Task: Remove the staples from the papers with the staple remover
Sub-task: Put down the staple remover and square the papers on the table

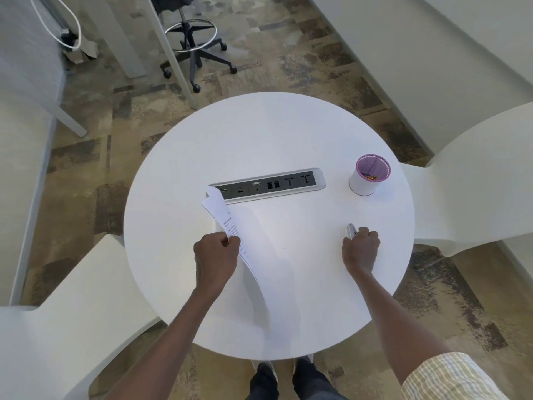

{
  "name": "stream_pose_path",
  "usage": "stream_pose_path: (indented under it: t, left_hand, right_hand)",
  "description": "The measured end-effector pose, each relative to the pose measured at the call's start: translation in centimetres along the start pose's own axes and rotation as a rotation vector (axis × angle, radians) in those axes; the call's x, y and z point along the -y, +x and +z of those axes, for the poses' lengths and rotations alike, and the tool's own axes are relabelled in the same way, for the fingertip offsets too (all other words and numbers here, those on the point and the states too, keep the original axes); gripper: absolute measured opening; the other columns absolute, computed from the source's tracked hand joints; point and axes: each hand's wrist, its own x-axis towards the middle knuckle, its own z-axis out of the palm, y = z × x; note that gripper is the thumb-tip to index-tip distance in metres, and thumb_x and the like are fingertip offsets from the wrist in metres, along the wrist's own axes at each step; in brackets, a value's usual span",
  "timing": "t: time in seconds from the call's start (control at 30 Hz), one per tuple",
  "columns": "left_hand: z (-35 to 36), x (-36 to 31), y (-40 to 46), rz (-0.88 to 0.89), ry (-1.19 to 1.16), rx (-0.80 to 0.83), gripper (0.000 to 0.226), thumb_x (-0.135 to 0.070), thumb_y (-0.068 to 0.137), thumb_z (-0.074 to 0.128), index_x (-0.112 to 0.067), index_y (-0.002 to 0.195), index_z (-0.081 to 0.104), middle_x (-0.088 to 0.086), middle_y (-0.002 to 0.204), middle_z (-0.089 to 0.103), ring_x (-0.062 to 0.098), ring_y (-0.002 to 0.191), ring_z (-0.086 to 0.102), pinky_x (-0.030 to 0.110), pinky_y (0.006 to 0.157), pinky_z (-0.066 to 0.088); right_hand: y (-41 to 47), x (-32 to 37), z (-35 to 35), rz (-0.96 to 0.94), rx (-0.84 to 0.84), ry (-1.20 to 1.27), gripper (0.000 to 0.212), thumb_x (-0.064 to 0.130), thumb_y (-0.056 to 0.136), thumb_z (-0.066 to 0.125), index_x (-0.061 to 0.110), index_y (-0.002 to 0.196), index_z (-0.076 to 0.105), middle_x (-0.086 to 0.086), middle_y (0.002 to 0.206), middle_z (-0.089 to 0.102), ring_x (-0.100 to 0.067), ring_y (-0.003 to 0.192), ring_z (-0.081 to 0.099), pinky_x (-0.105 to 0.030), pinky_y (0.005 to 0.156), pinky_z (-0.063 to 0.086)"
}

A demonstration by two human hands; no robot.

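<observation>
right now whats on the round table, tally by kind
stapled white papers, held in left hand: 1
silver metal staple remover, in right hand: 1
white cup with purple rim: 1
built-in silver socket strip: 1
total: 4

sleeve [450, 376]: pale striped, rolled | trousers [308, 382]: dark | shoes [302, 360]: light

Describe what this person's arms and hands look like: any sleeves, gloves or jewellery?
Both hands, the left hand and the right hand, are bare: no gloves, and no rings or watch that I can see. The left forearm is uncovered. The right arm has a pale striped sleeve, pushed up so the forearm shows.
</observation>
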Motion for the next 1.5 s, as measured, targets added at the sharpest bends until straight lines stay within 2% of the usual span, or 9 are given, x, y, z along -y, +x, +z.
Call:
stream_pose_path:
  t: [0.2,0.37,0.5,0.63,0.77,1.0,1.23,1.37,1.5]
  left_hand:
    - [-3.4,-0.5,0.1,0.062,-0.048,-0.041,0.036,-0.015,0.082,0.058,0.007,0.057,0.043,0.032,0.061,0.053,0.019,0.053,0.038,0.033,0.052,0.031]
    - [-6.2,-0.8,0.2,0.130,-0.125,0.018,0.032,-0.014,0.085,0.061,0.008,0.063,0.054,0.029,0.063,0.058,0.024,0.054,0.061,0.035,0.051,0.042]
    - [-8.7,-0.5,0.2,0.134,-0.292,0.153,0.021,-0.015,0.091,0.063,0.000,0.083,0.074,0.009,0.076,0.075,0.020,0.074,0.075,0.031,0.067,0.062]
    - [-11.0,0.6,0.7,0.142,-0.519,0.354,0.021,-0.013,0.096,0.060,-0.021,0.095,0.079,-0.003,0.099,0.079,0.014,0.090,0.076,0.022,0.073,0.059]
    - [-12.7,3.0,2.3,0.107,-0.533,0.408,0.022,-0.016,0.099,0.058,-0.020,0.097,0.080,0.000,0.103,0.079,0.016,0.092,0.075,0.023,0.073,0.058]
    - [-11.4,7.8,5.3,-0.066,-0.411,0.280,0.012,-0.015,0.095,0.064,-0.015,0.097,0.076,-0.001,0.092,0.080,0.021,0.090,0.075,0.043,0.085,0.060]
    - [-6.5,9.4,6.7,-0.164,-0.290,0.014,0.010,-0.014,0.081,0.079,-0.012,0.075,0.071,-0.004,0.077,0.074,0.015,0.070,0.068,0.023,0.058,0.047]
    - [-3.3,10.1,8.1,-0.177,-0.208,-0.036,0.026,-0.011,0.080,0.078,-0.011,0.062,0.059,0.000,0.066,0.066,0.021,0.062,0.058,0.027,0.057,0.041]
    - [-1.0,11.0,9.3,-0.176,-0.171,-0.029,0.012,-0.010,0.082,0.077,-0.007,0.092,0.071,0.008,0.093,0.075,0.021,0.076,0.064,0.030,0.073,0.049]
  right_hand:
    - [-2.9,3.9,0.4,-0.269,0.001,0.257,0.031,0.015,0.091,0.067,-0.002,0.117,0.064,-0.019,0.116,0.060,-0.033,0.111,0.057,-0.039,0.092,0.045]
    - [-6.6,9.8,1.0,-0.256,0.490,0.528,0.034,0.046,0.083,0.073,0.014,0.080,0.063,0.004,0.076,0.058,-0.012,0.071,0.052,-0.025,0.070,0.043]
    - [-8.7,11.7,1.9,-0.174,0.893,0.748,0.067,0.061,0.080,0.066,0.010,0.125,0.063,-0.005,0.123,0.067,-0.028,0.120,0.058,-0.049,0.111,0.038]
    - [-9.9,12.0,2.4,-0.163,1.073,0.855,0.056,0.055,0.087,0.062,0.019,0.129,0.064,0.003,0.134,0.065,-0.016,0.128,0.056,-0.042,0.111,0.029]
    - [-10.1,11.8,2.3,-0.087,1.034,0.959,0.055,0.039,0.078,0.081,0.009,0.123,0.066,-0.007,0.125,0.071,-0.026,0.114,0.068,-0.036,0.094,0.054]
    - [-10.8,12.7,2.3,-0.077,0.667,0.780,0.023,0.012,0.078,0.082,0.006,0.091,0.064,-0.012,0.096,0.077,-0.023,0.080,0.073,-0.034,0.065,0.060]
    - [-11.1,12.9,3.3,-0.094,0.446,0.665,0.024,0.007,0.080,0.077,0.006,0.101,0.064,-0.012,0.095,0.075,-0.035,0.090,0.072,-0.048,0.082,0.060]
    - [-10.1,12.5,4.7,-0.086,0.379,0.569,0.030,0.003,0.081,0.072,0.008,0.110,0.068,-0.007,0.095,0.075,-0.026,0.086,0.072,-0.038,0.081,0.060]
    - [-9.4,12.2,6.2,-0.111,0.345,0.479,0.041,0.002,0.082,0.068,0.012,0.122,0.067,0.000,0.088,0.070,-0.013,0.077,0.067,-0.017,0.068,0.053]
